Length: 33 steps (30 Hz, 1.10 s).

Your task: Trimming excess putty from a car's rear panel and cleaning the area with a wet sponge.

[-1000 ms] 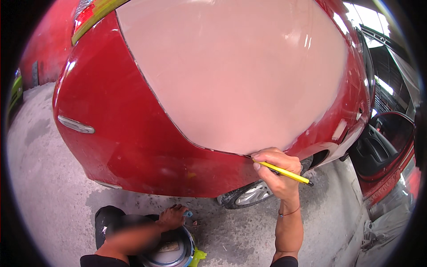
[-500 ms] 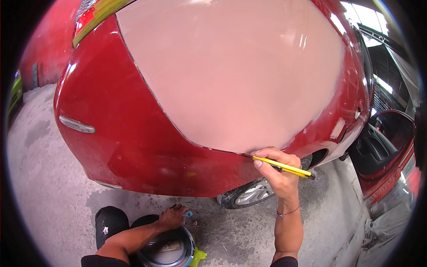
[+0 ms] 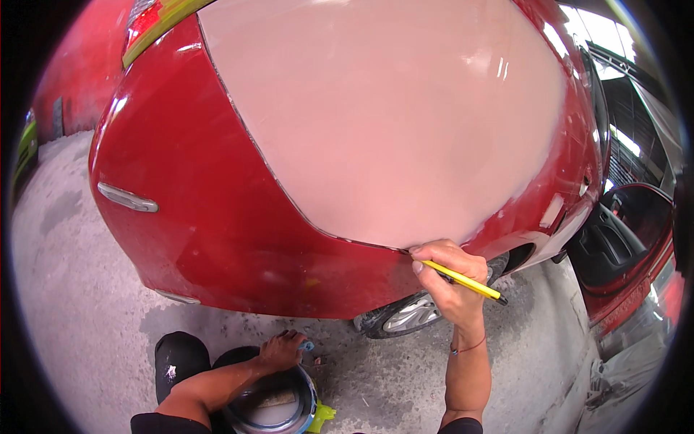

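Note:
My right hand (image 3: 455,293) holds a slim yellow utility knife (image 3: 466,281), its front end at the seam between the red bumper (image 3: 231,210) and the pale pink filled fender panel (image 3: 405,130). The blade cannot be made out. Its back end points to the lower right, past my hand. My fingertips rest against the panel's lower edge. Low down, my left hand (image 3: 282,351) is closed by my knee, with a small light blue piece (image 3: 306,346) sticking out of it. Just below that hand stands a round bucket (image 3: 309,405) with greyish liquid and a block inside.
Below the bumper is the car's rear wheel (image 3: 412,317). An open red car door (image 3: 629,242) stands at the right. Something bright yellow-green (image 3: 322,416) lies beside the bucket on the concrete floor (image 3: 87,231). Masking tape (image 3: 163,29) edges the tail light.
The utility knife has tilted more steeply, its back end lower. My right hand stays at the seam. My left hand has barely moved. The view has shifted slightly.

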Each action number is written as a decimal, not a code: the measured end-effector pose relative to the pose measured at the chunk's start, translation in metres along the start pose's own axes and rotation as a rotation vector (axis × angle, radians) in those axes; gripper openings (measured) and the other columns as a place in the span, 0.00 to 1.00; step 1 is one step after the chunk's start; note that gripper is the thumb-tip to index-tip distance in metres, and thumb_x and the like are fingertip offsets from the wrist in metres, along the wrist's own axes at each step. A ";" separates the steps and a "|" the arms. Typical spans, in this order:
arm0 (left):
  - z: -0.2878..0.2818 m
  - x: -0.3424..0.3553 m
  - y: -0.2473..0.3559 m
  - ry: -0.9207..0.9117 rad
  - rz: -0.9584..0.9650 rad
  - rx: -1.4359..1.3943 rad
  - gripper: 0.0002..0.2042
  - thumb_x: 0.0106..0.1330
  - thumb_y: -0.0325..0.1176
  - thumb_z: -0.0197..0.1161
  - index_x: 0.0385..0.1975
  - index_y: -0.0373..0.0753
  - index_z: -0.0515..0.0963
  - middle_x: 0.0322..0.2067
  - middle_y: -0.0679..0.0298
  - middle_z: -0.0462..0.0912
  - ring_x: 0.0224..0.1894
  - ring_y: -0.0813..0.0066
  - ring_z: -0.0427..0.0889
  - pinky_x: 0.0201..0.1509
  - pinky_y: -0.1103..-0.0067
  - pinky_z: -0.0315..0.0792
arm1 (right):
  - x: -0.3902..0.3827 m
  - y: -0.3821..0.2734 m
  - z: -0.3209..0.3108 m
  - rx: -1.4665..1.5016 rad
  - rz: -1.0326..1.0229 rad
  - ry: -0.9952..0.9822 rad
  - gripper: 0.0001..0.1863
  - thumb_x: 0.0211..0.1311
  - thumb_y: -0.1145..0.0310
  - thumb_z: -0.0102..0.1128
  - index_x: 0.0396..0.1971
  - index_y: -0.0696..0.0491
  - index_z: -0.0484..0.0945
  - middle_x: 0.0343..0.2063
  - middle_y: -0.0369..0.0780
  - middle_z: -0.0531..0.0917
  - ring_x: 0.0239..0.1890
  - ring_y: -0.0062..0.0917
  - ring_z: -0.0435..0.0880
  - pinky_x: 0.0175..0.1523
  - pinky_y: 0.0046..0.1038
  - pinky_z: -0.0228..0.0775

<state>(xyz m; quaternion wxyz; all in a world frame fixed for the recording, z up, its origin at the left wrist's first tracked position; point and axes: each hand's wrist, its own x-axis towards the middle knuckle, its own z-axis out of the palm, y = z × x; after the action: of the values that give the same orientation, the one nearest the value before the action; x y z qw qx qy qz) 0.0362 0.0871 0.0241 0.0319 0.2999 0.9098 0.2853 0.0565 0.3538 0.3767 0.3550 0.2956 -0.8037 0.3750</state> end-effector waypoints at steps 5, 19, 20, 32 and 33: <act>0.006 -0.001 -0.003 0.010 -0.005 -0.013 0.18 0.61 0.30 0.62 0.53 0.42 0.74 0.49 0.49 0.82 0.52 0.43 0.84 0.56 0.52 0.79 | -0.001 -0.010 0.008 0.008 0.044 0.026 0.10 0.55 0.82 0.70 0.37 0.58 0.88 0.33 0.42 0.90 0.31 0.23 0.88 0.36 0.22 0.77; -0.009 0.003 0.008 -0.042 -0.073 -0.005 0.19 0.61 0.31 0.63 0.53 0.42 0.75 0.51 0.51 0.82 0.54 0.45 0.83 0.57 0.54 0.79 | -0.003 -0.004 0.002 0.084 0.123 0.027 0.10 0.54 0.85 0.66 0.37 0.61 0.87 0.36 0.45 0.90 0.38 0.25 0.87 0.44 0.23 0.76; -0.008 0.004 0.007 -0.036 -0.065 -0.006 0.19 0.61 0.30 0.63 0.53 0.42 0.75 0.51 0.51 0.82 0.54 0.46 0.83 0.57 0.54 0.79 | -0.003 -0.004 0.002 0.072 0.115 0.023 0.11 0.54 0.85 0.66 0.37 0.61 0.87 0.36 0.45 0.90 0.38 0.26 0.87 0.44 0.23 0.77; 0.023 0.005 -0.017 -0.113 -0.073 -0.046 0.19 0.63 0.33 0.59 0.55 0.41 0.75 0.54 0.49 0.81 0.57 0.45 0.81 0.60 0.53 0.76 | -0.012 -0.011 0.013 0.087 0.063 0.063 0.09 0.56 0.82 0.70 0.38 0.59 0.88 0.36 0.43 0.90 0.38 0.25 0.89 0.45 0.23 0.79; 0.030 0.008 -0.027 -0.177 -0.104 -0.064 0.19 0.64 0.34 0.58 0.55 0.39 0.74 0.55 0.48 0.81 0.58 0.44 0.80 0.61 0.53 0.76 | -0.014 -0.011 0.015 0.075 0.059 0.075 0.09 0.56 0.82 0.70 0.38 0.59 0.88 0.36 0.43 0.90 0.38 0.25 0.89 0.45 0.23 0.79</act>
<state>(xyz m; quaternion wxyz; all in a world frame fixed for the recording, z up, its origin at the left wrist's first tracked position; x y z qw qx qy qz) 0.0221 0.0892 -0.0144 0.1363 0.2751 0.9082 0.2846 0.0672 0.3385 0.3622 0.3622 0.2706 -0.7835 0.4262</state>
